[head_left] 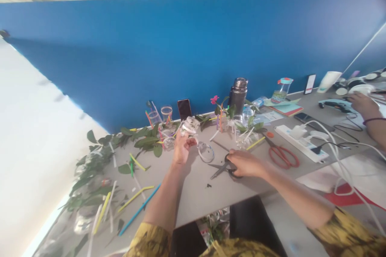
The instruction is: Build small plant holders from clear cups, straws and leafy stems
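Observation:
My left hand is raised a little over the table, its fingers closed round a clear, crumpled-looking plastic piece, perhaps a cut cup or bottle part. Black-handled scissors lie low over the table with blades apart, and my right hand grips their handle. Between both hands is a thin whitish ring with a blue mark. Red-handled scissors rest right of my right hand. A pink flower with leaves and straws stands behind.
Leafy stems and cut straws cover the left side. Along the back are a phone, plastic cups and a dark thermos. A power strip with cables lies right, near another person's hand.

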Available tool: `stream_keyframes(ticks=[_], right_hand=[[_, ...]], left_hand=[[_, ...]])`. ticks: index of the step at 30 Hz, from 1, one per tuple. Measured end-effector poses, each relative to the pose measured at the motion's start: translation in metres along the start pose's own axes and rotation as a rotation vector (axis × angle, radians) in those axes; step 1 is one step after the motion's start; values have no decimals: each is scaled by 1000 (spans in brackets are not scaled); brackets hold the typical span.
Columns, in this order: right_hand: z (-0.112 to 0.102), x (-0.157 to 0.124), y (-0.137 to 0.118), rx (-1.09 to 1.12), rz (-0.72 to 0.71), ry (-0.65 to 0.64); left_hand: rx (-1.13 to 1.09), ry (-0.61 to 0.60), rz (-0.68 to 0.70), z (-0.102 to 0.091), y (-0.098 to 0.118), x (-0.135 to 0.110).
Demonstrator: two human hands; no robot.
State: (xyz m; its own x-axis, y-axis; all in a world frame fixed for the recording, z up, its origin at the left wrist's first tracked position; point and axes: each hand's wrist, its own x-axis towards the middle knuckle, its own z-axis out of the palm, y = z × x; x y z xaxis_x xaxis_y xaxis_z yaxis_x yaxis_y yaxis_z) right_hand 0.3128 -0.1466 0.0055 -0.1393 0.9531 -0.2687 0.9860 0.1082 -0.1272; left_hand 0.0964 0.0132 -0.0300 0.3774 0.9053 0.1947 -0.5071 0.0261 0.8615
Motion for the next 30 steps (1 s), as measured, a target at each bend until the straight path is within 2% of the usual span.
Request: stream_keyframes(ticks=[2, 6, 10, 14, 19, 20, 22, 26, 28, 30], right_hand=[[-6, 5, -1, -51, -1, -37], [-10, 16, 2, -99, -5, -30], [-10, 21, 5, -59, -71, -29], [-10, 23, 8, -46, -58, 7], [-12, 28, 19, 173, -113, -115], [-13, 28, 20, 232, -107, -103], [-15, 30, 21, 311, -74, 32], [-16, 52, 11, 504, -75, 410], [-12, 74, 3, 734, -111, 496], [-6, 99, -6, 997, -197, 497]], left_hand=[[-32, 3, -4, -2, -1, 1], [-112, 9, -62, -7, -4, 4], [-183, 46, -101, -10, -7, 7], [-212, 67, -140, -11, -8, 8], [-222, 89, -169, -11, -8, 8], [-223, 92, -175, -10, -8, 8], [-226, 98, -182, -8, -7, 8], [-224, 105, -171, -4, -7, 7], [-212, 93, -156, -4, -7, 7], [-200, 71, -141, -4, -7, 6]])
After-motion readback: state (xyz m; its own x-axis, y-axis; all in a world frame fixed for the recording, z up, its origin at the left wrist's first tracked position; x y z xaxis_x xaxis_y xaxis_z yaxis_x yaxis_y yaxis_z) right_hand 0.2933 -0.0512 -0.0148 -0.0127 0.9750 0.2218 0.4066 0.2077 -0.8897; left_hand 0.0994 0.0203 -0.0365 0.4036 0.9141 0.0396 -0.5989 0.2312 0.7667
